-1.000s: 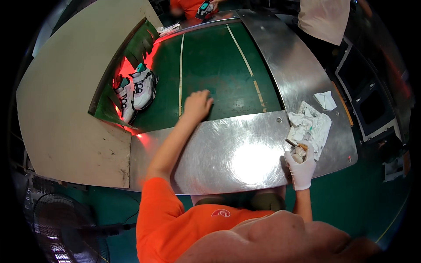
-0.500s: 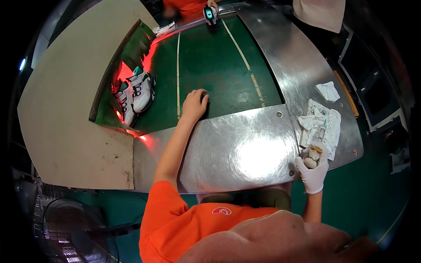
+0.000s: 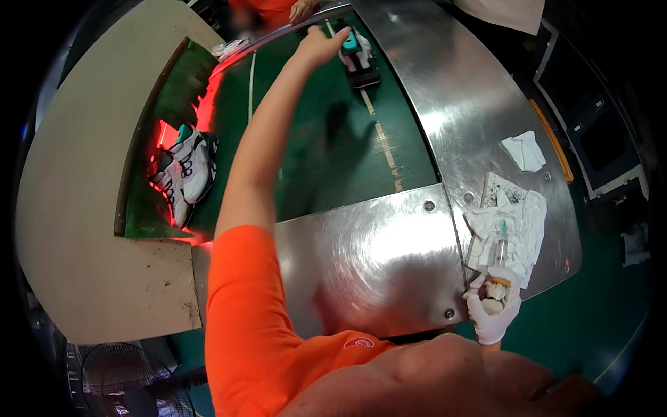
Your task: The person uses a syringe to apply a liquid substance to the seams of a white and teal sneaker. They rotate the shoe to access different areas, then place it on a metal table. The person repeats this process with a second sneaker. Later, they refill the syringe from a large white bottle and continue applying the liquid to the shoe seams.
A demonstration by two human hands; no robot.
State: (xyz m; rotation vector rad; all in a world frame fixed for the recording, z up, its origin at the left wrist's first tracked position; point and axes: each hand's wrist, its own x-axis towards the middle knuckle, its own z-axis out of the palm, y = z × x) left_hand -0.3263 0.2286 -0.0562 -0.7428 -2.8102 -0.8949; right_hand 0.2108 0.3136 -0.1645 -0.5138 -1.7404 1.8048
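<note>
My bare left hand (image 3: 321, 47) stretches to the far end of the green belt (image 3: 326, 139). Its fingers are apart, close beside a white, black and teal sneaker (image 3: 358, 59); whether they touch it, I cannot tell. In my gloved right hand (image 3: 486, 323), at the near right, is a rounded whitish bundle (image 3: 493, 306) with a tan band, its kind unclear. A clear syringe (image 3: 501, 249) with a green tip points away from that hand over a white cloth (image 3: 526, 233); I cannot tell if the hand also holds it.
Two similar sneakers (image 3: 194, 167) lean together at the left, by green flaps (image 3: 156, 115) with red light behind. Bare metal (image 3: 375, 257) frames the belt. A folded white cloth (image 3: 524, 150) lies at the right. Another person's hand (image 3: 302, 10) rests at the far edge.
My left hand has moved from the belt's near edge to its far end. The far sneaker has come nearer, and the other person's hand is off it. The view has shifted slightly.
</note>
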